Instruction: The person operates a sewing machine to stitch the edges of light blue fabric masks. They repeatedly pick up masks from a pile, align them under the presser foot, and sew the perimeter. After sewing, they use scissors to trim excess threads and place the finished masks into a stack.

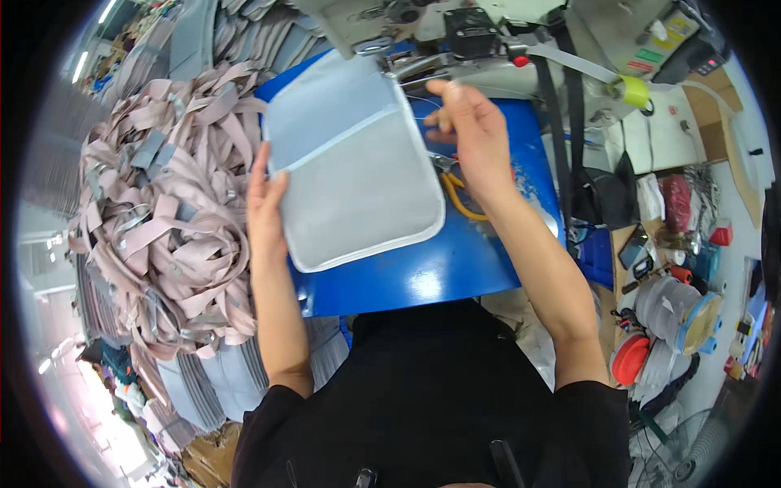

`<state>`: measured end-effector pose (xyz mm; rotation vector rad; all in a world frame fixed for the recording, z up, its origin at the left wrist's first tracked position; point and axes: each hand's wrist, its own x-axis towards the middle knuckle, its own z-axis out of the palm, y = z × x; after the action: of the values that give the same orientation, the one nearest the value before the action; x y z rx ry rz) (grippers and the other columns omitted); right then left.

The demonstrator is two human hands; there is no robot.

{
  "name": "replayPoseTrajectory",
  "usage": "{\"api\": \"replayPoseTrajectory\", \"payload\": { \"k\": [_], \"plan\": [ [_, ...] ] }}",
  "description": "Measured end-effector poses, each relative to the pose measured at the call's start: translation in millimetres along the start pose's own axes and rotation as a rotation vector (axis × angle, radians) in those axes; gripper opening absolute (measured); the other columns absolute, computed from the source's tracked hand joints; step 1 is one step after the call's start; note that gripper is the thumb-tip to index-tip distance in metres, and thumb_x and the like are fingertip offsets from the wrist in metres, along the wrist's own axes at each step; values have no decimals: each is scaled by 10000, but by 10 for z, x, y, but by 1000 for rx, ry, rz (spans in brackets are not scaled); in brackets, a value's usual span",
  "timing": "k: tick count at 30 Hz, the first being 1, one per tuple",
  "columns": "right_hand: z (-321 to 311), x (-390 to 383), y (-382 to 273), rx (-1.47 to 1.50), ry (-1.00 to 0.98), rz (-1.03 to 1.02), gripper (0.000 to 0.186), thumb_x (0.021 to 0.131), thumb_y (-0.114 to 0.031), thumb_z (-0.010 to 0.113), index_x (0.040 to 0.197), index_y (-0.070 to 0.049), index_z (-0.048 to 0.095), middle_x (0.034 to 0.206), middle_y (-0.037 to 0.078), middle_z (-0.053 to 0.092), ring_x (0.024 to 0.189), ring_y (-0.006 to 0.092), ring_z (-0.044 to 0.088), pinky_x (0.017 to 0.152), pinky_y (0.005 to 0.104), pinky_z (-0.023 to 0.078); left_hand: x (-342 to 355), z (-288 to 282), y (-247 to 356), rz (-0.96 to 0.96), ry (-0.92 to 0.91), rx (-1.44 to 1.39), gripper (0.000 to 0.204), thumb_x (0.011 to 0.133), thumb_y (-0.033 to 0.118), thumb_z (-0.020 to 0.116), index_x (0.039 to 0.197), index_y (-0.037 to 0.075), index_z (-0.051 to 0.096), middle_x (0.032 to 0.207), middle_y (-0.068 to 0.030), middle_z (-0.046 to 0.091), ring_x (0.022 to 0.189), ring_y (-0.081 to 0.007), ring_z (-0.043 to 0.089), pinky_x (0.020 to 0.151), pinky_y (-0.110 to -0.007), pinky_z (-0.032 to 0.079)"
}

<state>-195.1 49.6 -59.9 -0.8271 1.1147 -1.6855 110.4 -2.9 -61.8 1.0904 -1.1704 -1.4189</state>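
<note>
A light grey fabric panel with rounded corners and a bluish upper section lies tilted over the blue work surface. My left hand grips its left edge, thumb on top and the other fingers at the edge and partly hidden. The panel's top end reaches the metal parts of a sewing machine. My right hand is raised beside the panel's upper right edge, fingers apart and slightly bent, with nothing visible in them. Below that hand lie scissors with orange handles, partly covered by it.
A large heap of pinkish straps rises at the left, beside stacked grey panels. Black straps hang right of the work surface. Farther right are spools, a red roll and a fan.
</note>
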Motion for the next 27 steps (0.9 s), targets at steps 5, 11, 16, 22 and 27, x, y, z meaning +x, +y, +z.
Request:
{"api": "replayPoseTrajectory", "payload": {
  "k": [5,11,16,22,27],
  "plan": [
    [-415,239,-119,61,119,-261,417,1058,-428,619,1056,-23,719,760,-10,621,767,95,635,697,276,533,7,78,272,104,-30,59,628,997,107,653,1586,106,437,1421,-108,619,1224,-170,622,1075,-309,467],
    [-397,254,-178,377,71,-122,376,1016,-460,676,979,-86,695,798,-41,606,769,95,622,650,290,522,31,-23,297,144,-67,117,614,996,94,626,1579,62,434,1427,-138,603,1256,-184,599,1091,-311,440],
    [-151,36,-100,286,107,36,366,1008,-388,712,1137,-46,681,754,-54,575,649,65,492,594,242,398,24,44,345,121,-29,124,613,997,98,624,1575,45,431,1409,-147,610,1235,-182,609,1079,-310,450],
    [206,-319,116,62,-186,81,406,1028,-208,674,1334,52,615,990,65,734,865,93,682,759,252,537,12,105,388,118,-38,122,621,995,106,638,1576,38,427,1437,-150,586,1260,-190,596,1091,-316,442],
    [204,-459,65,358,-211,184,362,1052,-144,609,1347,67,602,1144,143,742,988,134,717,873,267,570,101,26,364,179,-71,194,634,989,108,654,1570,10,422,1503,-153,526,1333,-203,542,1135,-319,396]
  ]
}}
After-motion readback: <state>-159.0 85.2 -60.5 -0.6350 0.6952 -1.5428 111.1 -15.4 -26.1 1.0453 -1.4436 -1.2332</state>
